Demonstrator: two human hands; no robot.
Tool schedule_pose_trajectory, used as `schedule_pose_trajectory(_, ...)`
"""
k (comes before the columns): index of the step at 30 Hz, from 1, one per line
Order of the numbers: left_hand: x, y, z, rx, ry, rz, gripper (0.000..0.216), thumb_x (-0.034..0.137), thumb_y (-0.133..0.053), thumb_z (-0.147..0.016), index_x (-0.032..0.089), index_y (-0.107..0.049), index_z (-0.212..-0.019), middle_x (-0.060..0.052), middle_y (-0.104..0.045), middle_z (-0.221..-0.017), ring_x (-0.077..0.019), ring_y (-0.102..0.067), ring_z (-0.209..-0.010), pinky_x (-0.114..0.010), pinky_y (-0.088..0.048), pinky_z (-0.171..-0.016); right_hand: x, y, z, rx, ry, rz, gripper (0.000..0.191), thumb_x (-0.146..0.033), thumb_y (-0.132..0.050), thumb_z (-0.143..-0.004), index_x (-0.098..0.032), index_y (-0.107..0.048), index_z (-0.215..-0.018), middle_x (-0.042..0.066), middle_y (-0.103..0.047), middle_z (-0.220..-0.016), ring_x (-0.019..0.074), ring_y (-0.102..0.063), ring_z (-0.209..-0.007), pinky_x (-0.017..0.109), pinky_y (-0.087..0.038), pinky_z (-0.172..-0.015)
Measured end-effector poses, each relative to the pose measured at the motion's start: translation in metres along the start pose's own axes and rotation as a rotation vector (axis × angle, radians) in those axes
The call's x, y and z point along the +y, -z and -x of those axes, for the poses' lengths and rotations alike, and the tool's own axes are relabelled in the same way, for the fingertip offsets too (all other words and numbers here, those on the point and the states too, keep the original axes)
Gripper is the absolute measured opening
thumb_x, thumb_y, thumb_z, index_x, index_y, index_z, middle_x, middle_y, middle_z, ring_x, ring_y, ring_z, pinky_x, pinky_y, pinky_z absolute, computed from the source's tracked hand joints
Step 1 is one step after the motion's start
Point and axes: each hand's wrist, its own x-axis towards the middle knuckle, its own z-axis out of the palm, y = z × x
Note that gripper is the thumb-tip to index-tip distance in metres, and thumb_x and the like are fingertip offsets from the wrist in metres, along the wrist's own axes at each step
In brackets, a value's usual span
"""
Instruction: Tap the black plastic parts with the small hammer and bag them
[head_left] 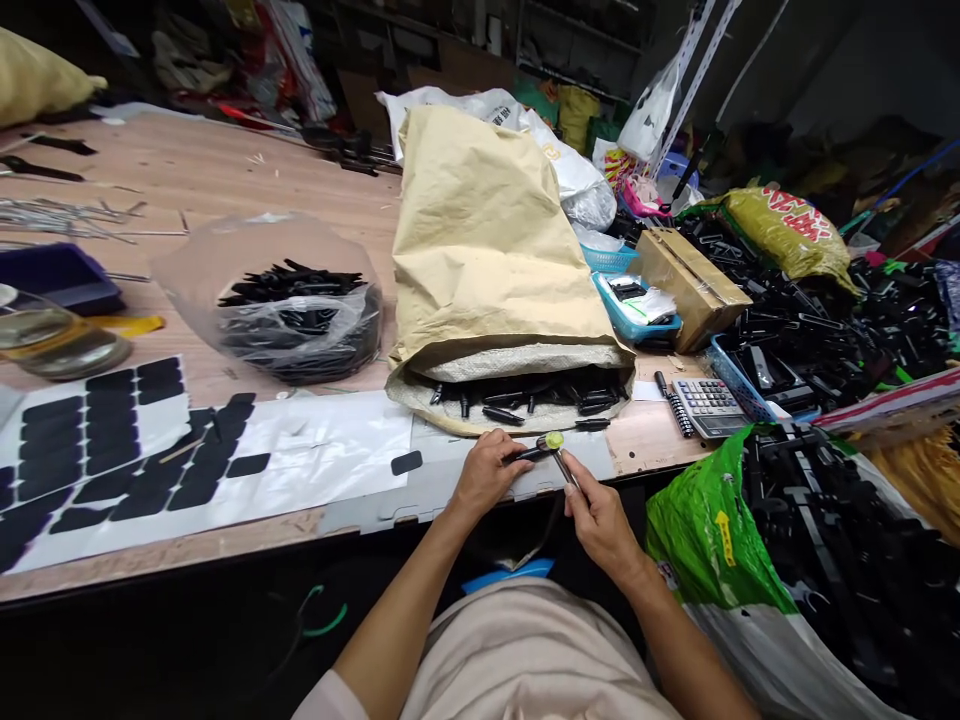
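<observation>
Near the table's front edge, my left hand (484, 468) is closed on a slim black part (531, 453), held roughly level. A small yellow-green round piece (554, 440) sits at that part's right end; whether it is fixed there I cannot tell. My right hand (600, 505) grips a thin dark rod-like tool (564, 468), its tip meeting the black part beside the round piece. Just beyond my hands lies the open mouth of a tan woven sack (487, 240), where several similar black parts (504, 415) show.
Left of the sack, a clear plastic bag (300, 340) holds many black pieces. Sheets of black stickers (109, 430) lie further left. A calculator (709, 405), a cardboard box (690, 285) and blue baskets (637, 305) stand right. A green bag (697, 510) of black parts flanks my right arm.
</observation>
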Motion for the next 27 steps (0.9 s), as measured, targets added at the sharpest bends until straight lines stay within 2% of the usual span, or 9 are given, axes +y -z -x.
schedule_pose_trajectory(3, 0.003, 0.001, 0.000, -0.009, 0.017, 0.008, 0.015, 0.020, -0.079, -0.073, 0.022, -0.077, -0.088, -0.001, -0.061, -0.080, -0.0185, -0.057, -0.086, -0.031, -0.046, -0.080, -0.007, -0.005, -0.003, -0.029, 0.043, 0.040, 0.051, -0.024, -0.041, -0.099, -0.016, -0.047, -0.149, 0.004, -0.070, -0.077, 0.0144, -0.061, -0.063, 0.025, -0.052, -0.072)
schedule_pose_trajectory(8, 0.011, 0.004, 0.000, -0.017, 0.032, 0.013, 0.009, 0.016, -0.078, -0.073, 0.020, -0.077, -0.080, -0.001, -0.060, -0.077, -0.0181, -0.055, -0.084, -0.029, -0.043, -0.078, -0.009, -0.011, -0.006, -0.102, 0.042, 0.128, 0.050, -0.022, -0.042, -0.097, -0.017, -0.052, -0.146, 0.007, -0.074, -0.084, 0.0179, -0.066, -0.068, 0.028, -0.054, -0.072)
schedule_pose_trajectory(17, 0.004, -0.002, -0.003, 0.029, 0.042, 0.060, 0.012, 0.017, -0.084, -0.067, 0.020, -0.079, -0.078, -0.001, -0.061, -0.073, -0.0183, -0.057, -0.081, -0.029, -0.043, -0.075, -0.006, 0.000, -0.007, -0.048, -0.002, 0.154, 0.052, -0.025, -0.039, -0.097, -0.015, -0.051, -0.146, 0.004, -0.070, -0.073, 0.0180, -0.063, -0.062, 0.030, -0.055, -0.072)
schedule_pose_trajectory(20, 0.001, -0.003, -0.003, 0.039, 0.042, 0.085, 0.014, 0.019, -0.085, -0.066, 0.020, -0.079, -0.079, -0.001, -0.062, -0.071, -0.0179, -0.057, -0.078, -0.029, -0.044, -0.074, -0.002, 0.000, -0.007, -0.048, -0.018, 0.151, 0.051, -0.025, -0.040, -0.096, -0.016, -0.052, -0.145, 0.002, -0.067, -0.068, 0.0169, -0.062, -0.059, 0.027, -0.054, -0.068)
schedule_pose_trajectory(27, 0.001, -0.006, -0.002, 0.045, 0.072, 0.094, 0.012, 0.019, -0.083, -0.067, 0.020, -0.080, -0.078, -0.002, -0.063, -0.071, -0.0186, -0.058, -0.078, -0.031, -0.044, -0.076, 0.013, 0.015, 0.009, 0.041, -0.078, 0.122, 0.050, -0.031, -0.041, -0.098, -0.017, -0.052, -0.146, 0.000, -0.065, -0.070, 0.0139, -0.059, -0.059, 0.022, -0.048, -0.062)
